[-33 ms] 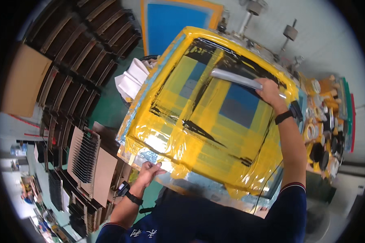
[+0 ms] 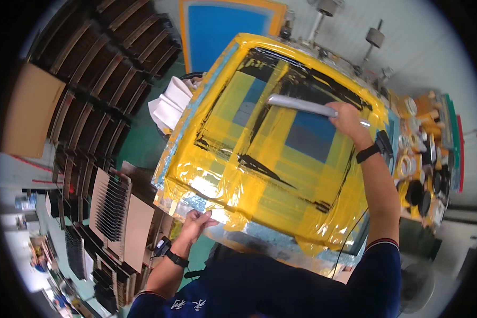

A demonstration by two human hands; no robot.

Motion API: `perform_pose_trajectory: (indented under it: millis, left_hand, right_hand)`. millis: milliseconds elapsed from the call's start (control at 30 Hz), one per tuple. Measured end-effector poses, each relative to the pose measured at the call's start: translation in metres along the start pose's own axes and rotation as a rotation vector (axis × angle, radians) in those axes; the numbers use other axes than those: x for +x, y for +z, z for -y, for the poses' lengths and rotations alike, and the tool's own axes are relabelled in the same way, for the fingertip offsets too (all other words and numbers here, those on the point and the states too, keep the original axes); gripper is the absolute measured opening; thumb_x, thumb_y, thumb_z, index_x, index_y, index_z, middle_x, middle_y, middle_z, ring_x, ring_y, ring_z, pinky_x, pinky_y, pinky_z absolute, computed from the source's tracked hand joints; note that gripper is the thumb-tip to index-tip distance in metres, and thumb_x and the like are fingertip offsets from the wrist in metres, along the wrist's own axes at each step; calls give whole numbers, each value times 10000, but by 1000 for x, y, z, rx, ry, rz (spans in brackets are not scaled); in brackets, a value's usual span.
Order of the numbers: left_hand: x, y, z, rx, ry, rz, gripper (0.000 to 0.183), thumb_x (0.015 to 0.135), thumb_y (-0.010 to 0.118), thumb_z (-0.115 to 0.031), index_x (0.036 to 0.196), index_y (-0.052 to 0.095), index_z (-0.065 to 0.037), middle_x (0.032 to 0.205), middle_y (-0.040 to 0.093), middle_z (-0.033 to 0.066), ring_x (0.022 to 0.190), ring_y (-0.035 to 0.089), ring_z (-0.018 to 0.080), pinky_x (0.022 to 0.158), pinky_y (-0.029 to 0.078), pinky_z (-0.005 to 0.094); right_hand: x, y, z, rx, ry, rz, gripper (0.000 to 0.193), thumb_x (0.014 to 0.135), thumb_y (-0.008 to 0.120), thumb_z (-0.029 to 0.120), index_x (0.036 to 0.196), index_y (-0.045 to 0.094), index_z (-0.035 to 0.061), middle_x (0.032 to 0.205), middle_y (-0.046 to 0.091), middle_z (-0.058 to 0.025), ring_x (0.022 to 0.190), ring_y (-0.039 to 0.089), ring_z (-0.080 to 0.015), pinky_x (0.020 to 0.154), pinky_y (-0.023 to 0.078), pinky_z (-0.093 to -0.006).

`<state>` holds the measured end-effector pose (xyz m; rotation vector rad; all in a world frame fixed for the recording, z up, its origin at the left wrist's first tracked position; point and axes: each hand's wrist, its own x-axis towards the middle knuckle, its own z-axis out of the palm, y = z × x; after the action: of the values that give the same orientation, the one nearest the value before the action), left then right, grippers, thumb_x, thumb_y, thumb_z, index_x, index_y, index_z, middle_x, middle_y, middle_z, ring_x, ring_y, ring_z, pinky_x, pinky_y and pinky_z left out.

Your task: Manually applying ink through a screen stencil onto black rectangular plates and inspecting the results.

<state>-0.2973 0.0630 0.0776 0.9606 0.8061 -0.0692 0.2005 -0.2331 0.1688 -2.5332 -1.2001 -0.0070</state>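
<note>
In front of me lies a printing screen [image 2: 238, 206], its frame wrapped in shiny yellow tape and film. Smears of black ink [image 2: 344, 87] cover the mesh, thickest along the far side. My right hand [image 2: 350, 124] is closed round one end of a long grey squeegee [image 2: 299, 104], which slants across the far half of the mesh. Whether its blade touches the mesh is hard to see. At the near left corner of the screen, my left hand [image 2: 196, 227] pinches the frame's edge between thumb and fingers.
Dark racks [image 2: 85, 69] stand along the left, with cardboard sheets [image 2: 32, 111] beside them. White crumpled cloth [image 2: 170, 103] sits by the screen's left side. A blue screen [image 2: 225, 34] with an orange border leans behind. Tape rolls and pots [image 2: 408, 167] crowd the right side.
My right hand has drawn the squeegee slightly left and a little nearer to me across the mesh. The left hand keeps its place at the corner.
</note>
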Motion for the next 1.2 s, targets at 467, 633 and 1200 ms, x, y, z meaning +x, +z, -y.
perform_pose_trajectory:
  millis: [467, 633, 1200]
  left_hand:
    - [-38, 45, -92, 1202, 399, 220, 286, 836, 734, -182, 1062, 661, -22, 834, 690, 118, 725, 674, 253, 683, 547, 356]
    - [27, 128, -120, 1404, 1441, 276, 283, 776, 628, -46, 1058, 652, -34, 961, 675, 160, 981, 620, 355, 1000, 417, 459]
    - [98, 142, -123, 1769, 1266, 558, 397, 728, 519, 88, 1112, 618, 71, 1180, 630, 244, 1148, 583, 367, 1075, 382, 479]
  right_hand:
    - [-191, 23, 215, -45, 177, -161, 356, 668, 655, -6, 1022, 667, 39, 983, 681, -107, 874, 637, -285, 786, 530, -394]
    - [-209, 37, 226, -46, 127, -264, 244, 740, 582, 8, 967, 670, 25, 946, 684, -131, 887, 640, -300, 801, 518, -384]
    - [-239, 55, 214, -351, 340, 1, 288, 765, 553, 38, 1027, 648, -33, 1049, 675, -169, 1069, 635, -275, 1055, 395, -417]
